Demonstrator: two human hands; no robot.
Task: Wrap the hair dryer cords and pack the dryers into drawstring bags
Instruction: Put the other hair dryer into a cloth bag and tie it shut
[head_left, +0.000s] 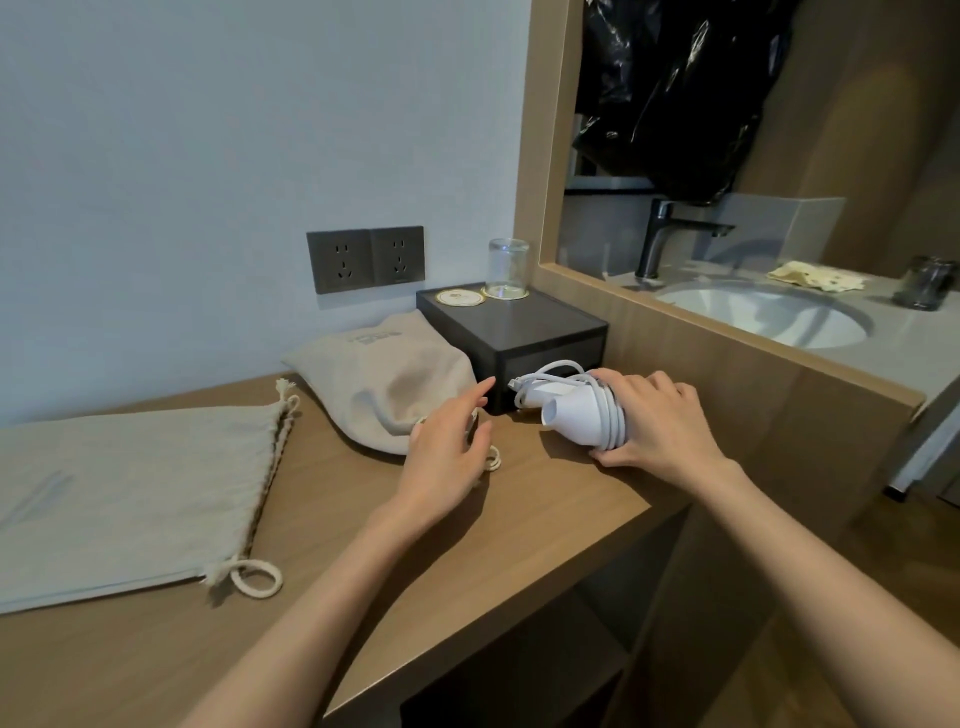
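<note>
A white hair dryer (576, 418) lies on the wooden counter (363, 545) with its white cord (556, 376) wound around the body. My right hand (657, 421) grips it from the right, fingers over the coils. A stuffed beige drawstring bag (387, 379) rests against the wall to the left of the dryer. Over the bag's mouth and drawstring hovers my left hand (449, 447), fingers spread, holding nothing. A second beige drawstring bag (130, 493) lies flat at the far left, its rope loop (254, 577) on the counter.
A black box (519, 332) stands behind the dryer with an upturned glass (508, 268) and coasters on top. Two wall sockets (365, 258) sit above the stuffed bag. Beyond a wooden partition to the right are a sink (769, 317) and black faucet (670, 234).
</note>
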